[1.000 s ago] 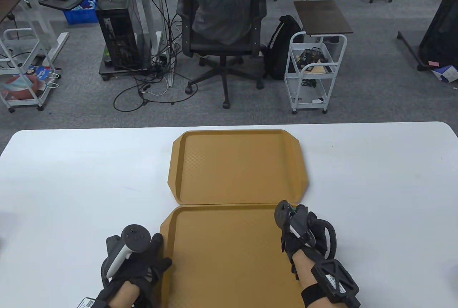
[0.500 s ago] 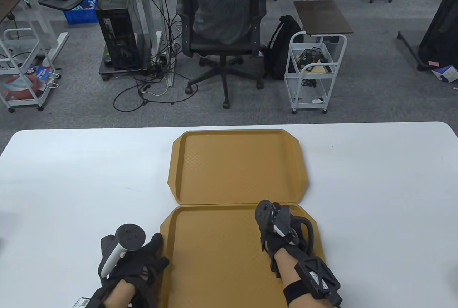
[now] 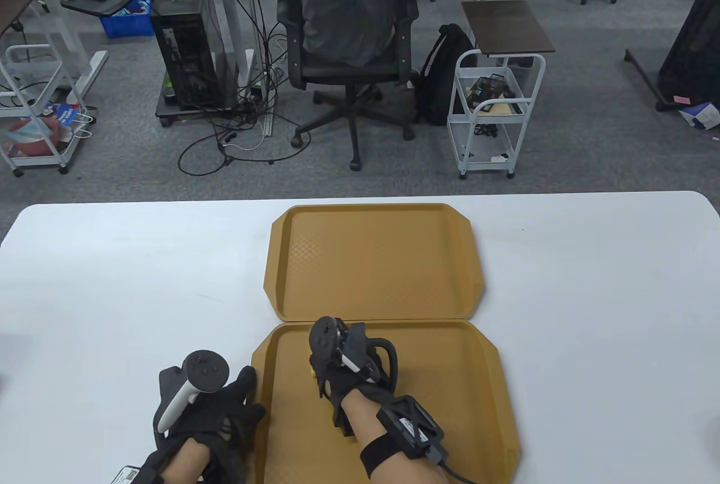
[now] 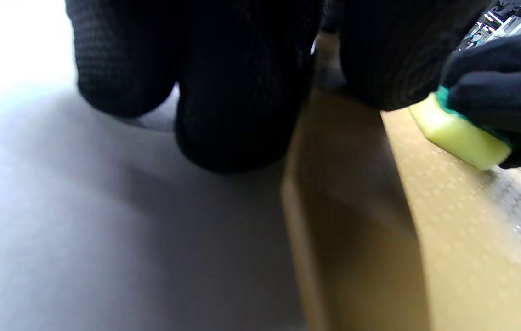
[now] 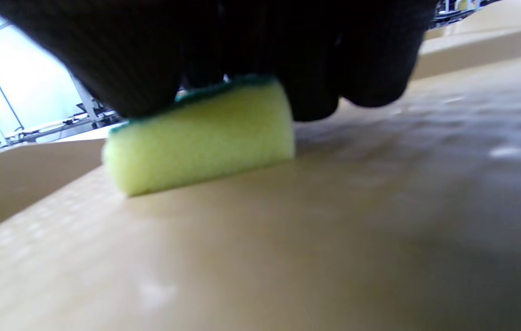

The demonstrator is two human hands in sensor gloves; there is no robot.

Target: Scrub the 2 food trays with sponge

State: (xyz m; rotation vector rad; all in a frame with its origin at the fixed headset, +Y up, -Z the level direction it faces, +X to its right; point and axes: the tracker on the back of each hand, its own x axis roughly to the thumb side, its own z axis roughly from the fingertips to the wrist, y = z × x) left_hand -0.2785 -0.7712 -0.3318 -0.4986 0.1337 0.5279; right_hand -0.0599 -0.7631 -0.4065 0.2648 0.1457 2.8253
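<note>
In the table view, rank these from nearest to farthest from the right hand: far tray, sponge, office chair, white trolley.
1. sponge: under the right hand, on the near tray.
2. far tray: just beyond.
3. office chair and white trolley: on the floor; too close to call.

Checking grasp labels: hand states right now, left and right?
Left hand: open, resting on near tray left edge.
Right hand: closed on sponge, pressing it on that tray.

The table view is looking down from above the near edge of the worktop (image 3: 112, 259), facing 12 o'clock toward the office floor. Each wrist view is sitting very close to the near tray (image 4: 449, 239), almost level with it. All three views are sharing this tray and the sponge (image 5: 201, 138).
</note>
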